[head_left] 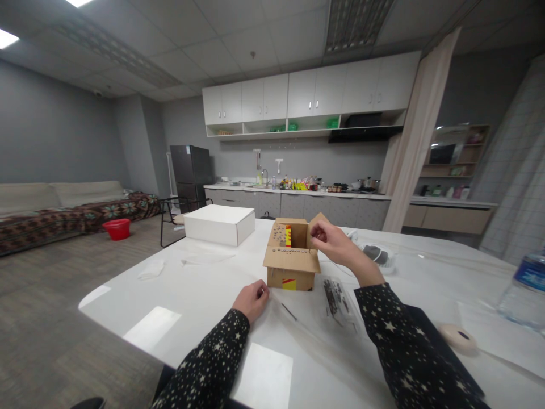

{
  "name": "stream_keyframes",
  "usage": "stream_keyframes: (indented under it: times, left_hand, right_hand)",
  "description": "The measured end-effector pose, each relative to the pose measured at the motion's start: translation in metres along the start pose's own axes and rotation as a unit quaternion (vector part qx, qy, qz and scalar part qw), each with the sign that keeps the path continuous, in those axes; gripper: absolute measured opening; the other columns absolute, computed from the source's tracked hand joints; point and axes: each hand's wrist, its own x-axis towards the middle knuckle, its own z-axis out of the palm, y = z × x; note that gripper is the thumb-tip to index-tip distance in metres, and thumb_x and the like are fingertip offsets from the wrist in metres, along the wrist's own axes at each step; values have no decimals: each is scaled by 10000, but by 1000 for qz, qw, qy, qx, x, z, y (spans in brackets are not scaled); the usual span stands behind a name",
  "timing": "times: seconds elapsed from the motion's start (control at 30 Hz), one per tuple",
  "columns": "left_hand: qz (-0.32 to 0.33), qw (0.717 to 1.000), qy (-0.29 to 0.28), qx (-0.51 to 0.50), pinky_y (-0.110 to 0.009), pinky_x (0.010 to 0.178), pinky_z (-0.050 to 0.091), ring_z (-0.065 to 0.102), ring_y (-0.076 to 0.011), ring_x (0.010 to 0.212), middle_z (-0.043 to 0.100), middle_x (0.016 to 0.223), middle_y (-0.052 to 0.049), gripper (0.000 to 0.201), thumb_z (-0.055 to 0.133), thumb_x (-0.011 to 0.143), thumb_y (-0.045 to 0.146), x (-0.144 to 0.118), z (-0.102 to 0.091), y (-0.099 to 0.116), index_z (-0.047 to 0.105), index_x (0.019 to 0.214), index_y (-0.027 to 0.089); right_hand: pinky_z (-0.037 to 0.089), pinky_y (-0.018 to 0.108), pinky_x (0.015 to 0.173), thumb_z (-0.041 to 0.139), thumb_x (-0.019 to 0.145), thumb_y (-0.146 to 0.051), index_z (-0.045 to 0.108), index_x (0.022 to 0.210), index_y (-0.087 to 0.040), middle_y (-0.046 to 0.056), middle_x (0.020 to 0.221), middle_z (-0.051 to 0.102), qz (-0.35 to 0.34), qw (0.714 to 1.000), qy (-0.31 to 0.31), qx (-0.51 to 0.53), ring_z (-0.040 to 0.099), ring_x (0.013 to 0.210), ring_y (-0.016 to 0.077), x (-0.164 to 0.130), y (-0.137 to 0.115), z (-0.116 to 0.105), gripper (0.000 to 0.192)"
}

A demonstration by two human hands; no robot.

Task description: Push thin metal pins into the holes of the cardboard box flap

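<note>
An open cardboard box (291, 261) stands on the table, its flaps spread. Small dark dots, perhaps screw heads, line the front and left flaps, and a red-and-yellow label shows inside. My right hand (327, 237) is at the box's raised right flap, thumb and fingers pinched together; whatever is between them is too small to make out. Resting on the table by the box's front left corner, my left hand (252, 301) has curled fingers, their contents hidden. A thin dark rod (289, 311) lies to its right. Beside the box sits a clear plastic tray (351, 322) of dark metal pieces.
A white box (217, 222) stands at the back left of the white table (191, 324). On the right are a clear container with grey material (376, 254), a dark flat object (443, 346), a beige rounded object (458, 339) and a water bottle (525, 289).
</note>
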Motion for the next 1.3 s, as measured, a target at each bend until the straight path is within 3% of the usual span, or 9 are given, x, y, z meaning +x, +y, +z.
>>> stream_keyframes:
  times: [0.57, 0.8, 1.0, 1.3]
  left_hand:
    - [11, 1000, 2, 0, -227, 600, 308, 457, -120, 600, 526, 608, 20, 127, 475, 801, 180, 1, 3, -4, 594, 758, 171]
    - [5, 1000, 1, 2, -224, 600, 313, 457, -118, 597, 526, 601, 24, 125, 484, 797, 174, 1, 0, -1, 604, 762, 172]
    - [0, 1000, -1, 3, -225, 598, 315, 460, -117, 595, 523, 603, 24, 137, 477, 807, 185, 0, -1, 1, 605, 758, 172]
    - [8, 1000, 5, -4, -226, 603, 320, 463, -118, 601, 537, 610, 18, 135, 482, 796, 174, 0, 0, -2, 611, 758, 170]
  right_hand:
    - [380, 262, 583, 513, 781, -225, 547, 984, -189, -15, 693, 583, 17, 999, -32, -15, 536, 646, 151, 0, 6, 1, 209]
    - [357, 257, 559, 502, 789, -239, 566, 929, -184, -24, 642, 554, 18, 999, -35, -13, 506, 604, 139, 0, 5, 0, 163]
    - [340, 245, 529, 510, 795, -237, 556, 1081, -190, -39, 636, 520, 48, 996, -72, -13, 489, 584, 132, -2, 2, 0, 294]
    - [347, 241, 534, 483, 749, -167, 567, 1040, -180, -28, 646, 543, 49, 996, -79, 4, 480, 566, 126, -3, -3, -1, 303]
